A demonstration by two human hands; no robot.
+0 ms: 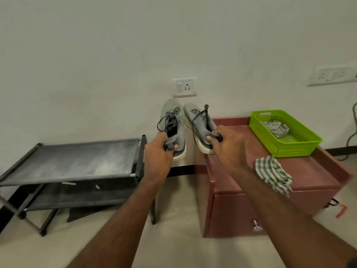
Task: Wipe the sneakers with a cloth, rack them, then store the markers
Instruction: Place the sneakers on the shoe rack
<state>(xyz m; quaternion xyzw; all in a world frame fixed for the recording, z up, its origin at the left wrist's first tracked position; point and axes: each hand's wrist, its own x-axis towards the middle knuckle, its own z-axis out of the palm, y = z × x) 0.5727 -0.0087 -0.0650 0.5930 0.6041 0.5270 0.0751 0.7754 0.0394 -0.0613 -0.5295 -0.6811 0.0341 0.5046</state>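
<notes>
The left hand [157, 151] holds a grey fabric sneaker with a white sole [173, 128] by its heel; the fingers [174, 147] are closed around the heel tab and the thumb lies on the collar. The right hand [227, 145] holds the second grey sneaker with a white sole [197, 120] in the same way, its fingers [211, 139] pinching the rim of the heel opening. Both shoes are in the air, toes pointing away from the fingers toward the white wall, with dark laces hanging loose. The two sneakers are just beside each other and I cannot tell if they touch.

To the left of the left fingers stands a black metal shoe rack with two dusty shelves [77, 161] on the floor. To the right of the right fingers is a red-brown cabinet that serves as the bench [309, 171]. On it, near the right wrist, lies a crumpled grey and white striped cloth [274, 173], hanging a little over the front edge. Farther from the fingers a bright green plastic basket with holes [301, 146] stands on the bench, with another striped cloth [276, 128] inside. No markers are visible to me.
</notes>
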